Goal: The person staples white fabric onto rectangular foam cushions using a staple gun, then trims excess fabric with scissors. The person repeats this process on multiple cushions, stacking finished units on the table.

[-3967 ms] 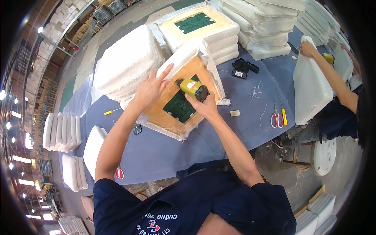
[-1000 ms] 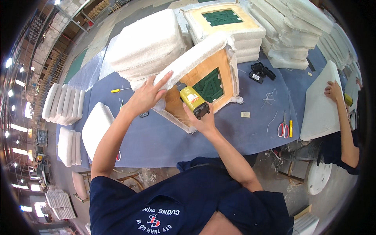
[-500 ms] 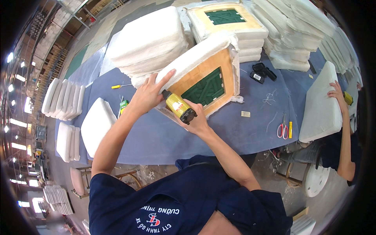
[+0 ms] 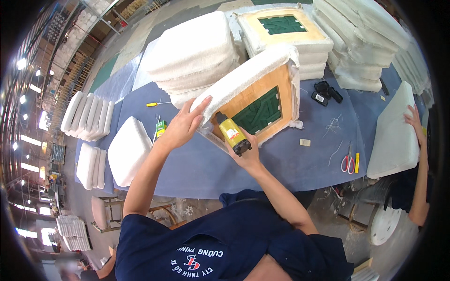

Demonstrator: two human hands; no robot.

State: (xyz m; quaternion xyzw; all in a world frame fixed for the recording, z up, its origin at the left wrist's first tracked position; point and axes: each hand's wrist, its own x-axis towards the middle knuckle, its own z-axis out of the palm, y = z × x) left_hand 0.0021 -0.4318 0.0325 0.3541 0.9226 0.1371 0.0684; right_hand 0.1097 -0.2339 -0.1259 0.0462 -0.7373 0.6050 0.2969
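Note:
A seat cushion leans tilted on the table, its wooden underside turned toward me. White fabric wraps over its edge, and green webbing shows through a square opening in the wood. My left hand grips the cushion's near left edge, fingers pressed over the white fabric. In my right hand is a yellow-green staple gun with a black end cap. Its nose points at the wood along the left edge, beside my left fingers; whether it touches is unclear. The gun's body partly hides the right hand's fingers.
Stacks of white cushions stand behind. A lone cushion lies left, near a yellow screwdriver and green box. Red-handled scissors and a black case lie right. A co-worker's hand holds another cushion.
My left hand has slid down the cushion's edge toward me. The staple gun's nose has drawn slightly away from my left fingers. The whole view has shifted, and another person appears at lower left.

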